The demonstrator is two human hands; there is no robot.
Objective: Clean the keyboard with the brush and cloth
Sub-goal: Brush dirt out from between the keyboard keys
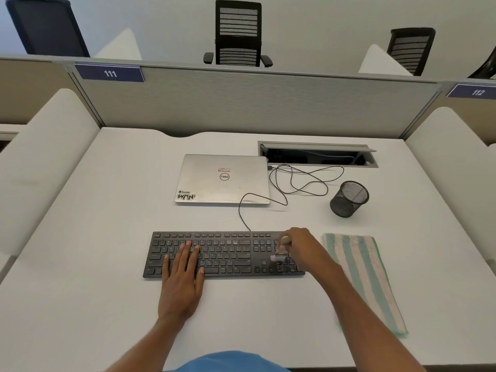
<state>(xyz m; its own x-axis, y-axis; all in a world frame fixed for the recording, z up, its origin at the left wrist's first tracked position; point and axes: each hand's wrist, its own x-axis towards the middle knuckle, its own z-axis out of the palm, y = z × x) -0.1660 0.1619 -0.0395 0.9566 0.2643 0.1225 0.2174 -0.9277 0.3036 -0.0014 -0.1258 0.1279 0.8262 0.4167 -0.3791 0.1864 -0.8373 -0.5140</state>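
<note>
A black wired keyboard (228,253) lies flat on the white desk (80,264) in front of me. My left hand (183,277) rests flat on the keyboard's left half, fingers straight on the keys. My right hand (303,247) grips a small brush (280,253) by its pale handle, with the blurred bristles down on the number pad at the keyboard's right end. A folded cloth (365,275) with green and cream stripes lies on the desk just right of the keyboard, untouched.
A shut silver laptop (224,178) sits behind the keyboard, with a thin black cable (295,181) looping beside it. A black mesh pen cup (349,198) stands at the back right. An open cable hatch (316,155) lies near the grey partition (241,103).
</note>
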